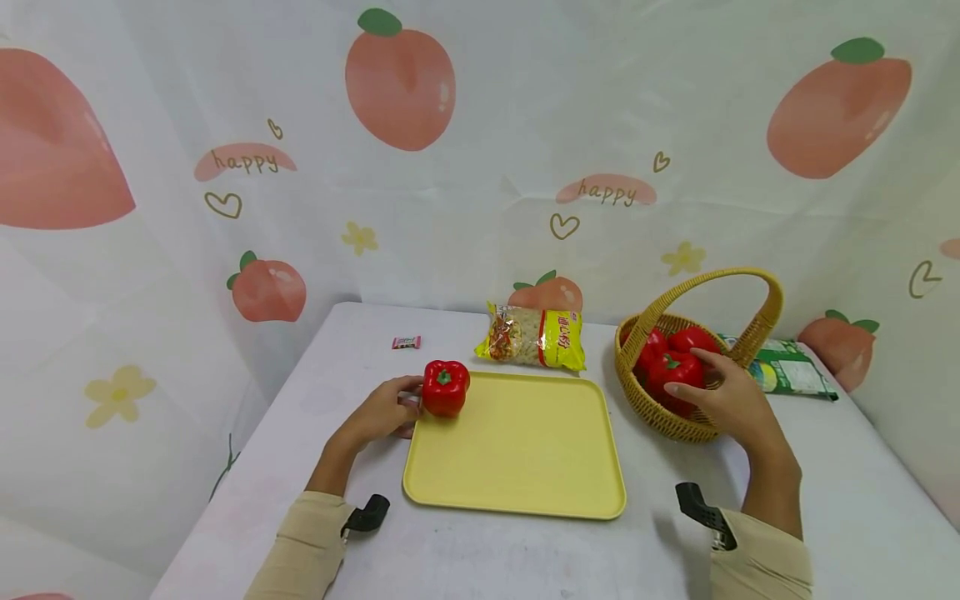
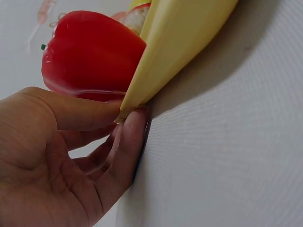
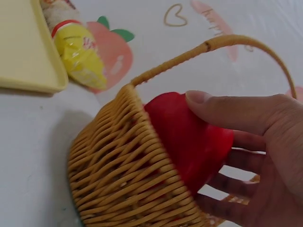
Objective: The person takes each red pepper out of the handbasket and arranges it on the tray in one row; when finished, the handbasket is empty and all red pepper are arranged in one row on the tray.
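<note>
My left hand [image 1: 381, 410] pinches the left rim of a yellow tray [image 1: 525, 454], thumb above and fingers underneath, as the left wrist view shows. Close to that thumb, a red bell pepper [image 1: 444, 390] stands in the tray's far left corner, stem up. On the right is a wicker basket [image 1: 678, 427] with a tall arched handle, holding several red bell peppers. Reaching into it, my right hand [image 1: 733, 402] grips the nearest bell pepper [image 3: 182, 137], its thumb on one side and fingers round the other. Part of that pepper is hidden behind the basket wall.
Behind the tray lies a yellow and clear food packet [image 1: 525, 337]. A green packet [image 1: 797, 372] lies behind the basket at right. Near the table's far left is a small pink wrapped item [image 1: 407, 342]. A printed curtain [image 1: 465, 217] hangs behind the table.
</note>
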{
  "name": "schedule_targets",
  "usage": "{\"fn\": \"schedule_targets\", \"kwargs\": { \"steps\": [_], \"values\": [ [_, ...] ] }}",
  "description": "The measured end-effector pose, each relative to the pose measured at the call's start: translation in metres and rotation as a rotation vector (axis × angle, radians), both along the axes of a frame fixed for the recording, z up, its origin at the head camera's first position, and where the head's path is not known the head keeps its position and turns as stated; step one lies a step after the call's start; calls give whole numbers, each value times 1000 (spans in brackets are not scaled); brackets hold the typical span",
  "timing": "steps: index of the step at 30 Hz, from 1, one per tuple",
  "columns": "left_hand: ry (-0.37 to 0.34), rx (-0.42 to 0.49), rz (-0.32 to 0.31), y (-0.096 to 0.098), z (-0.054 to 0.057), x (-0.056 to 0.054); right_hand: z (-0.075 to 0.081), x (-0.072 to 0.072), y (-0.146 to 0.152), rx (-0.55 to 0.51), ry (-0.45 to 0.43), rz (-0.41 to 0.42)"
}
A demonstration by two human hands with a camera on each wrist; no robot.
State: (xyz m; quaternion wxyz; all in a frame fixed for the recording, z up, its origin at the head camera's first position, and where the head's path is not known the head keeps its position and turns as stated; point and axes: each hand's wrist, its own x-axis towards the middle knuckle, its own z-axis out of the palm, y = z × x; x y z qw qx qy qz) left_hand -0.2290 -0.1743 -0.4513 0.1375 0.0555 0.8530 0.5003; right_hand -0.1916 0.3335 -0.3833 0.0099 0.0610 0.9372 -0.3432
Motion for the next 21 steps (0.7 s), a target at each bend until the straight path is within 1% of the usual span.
{"fn": "schedule_targets", "kwargs": {
  "steps": [4,10,15,18,21],
  "values": [
    [1,0,-4,0,0,0,10,5,-1,-25,40,6],
    [-3,3,-6,1,1,1,25,17,-2,-55,183,52],
    [1,-2,-3,1,1,2,37,26,-4,-95,255,74],
    [2,-2,4,1,1,2,41,30,-6,-126,287,87],
    [1,2,6,1,1,2,41,32,-8,-146,308,98]
  ]
}}
